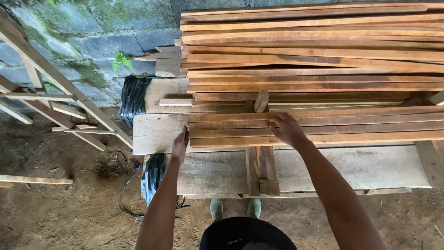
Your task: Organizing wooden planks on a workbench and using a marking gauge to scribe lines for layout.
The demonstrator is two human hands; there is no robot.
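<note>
My left hand [180, 145] presses flat against the left ends of a low row of brown wooden strips [351, 125] lying on a pale workbench [217, 171]. Resting on top of those same strips, near their left end, is my right hand [286, 130], fingers curled over the upper ones. Neither hand grips anything. Behind this row a taller stack of similar long strips [314, 51] fills the back of the bench.
A short upright wooden block [261, 101] stands between the two stacks. Black bundled straps [134, 95] hang at the bench's left end. A slanted wooden frame [51, 88] leans at the left by a mossy block wall [92, 32]. Dirt floor lies below.
</note>
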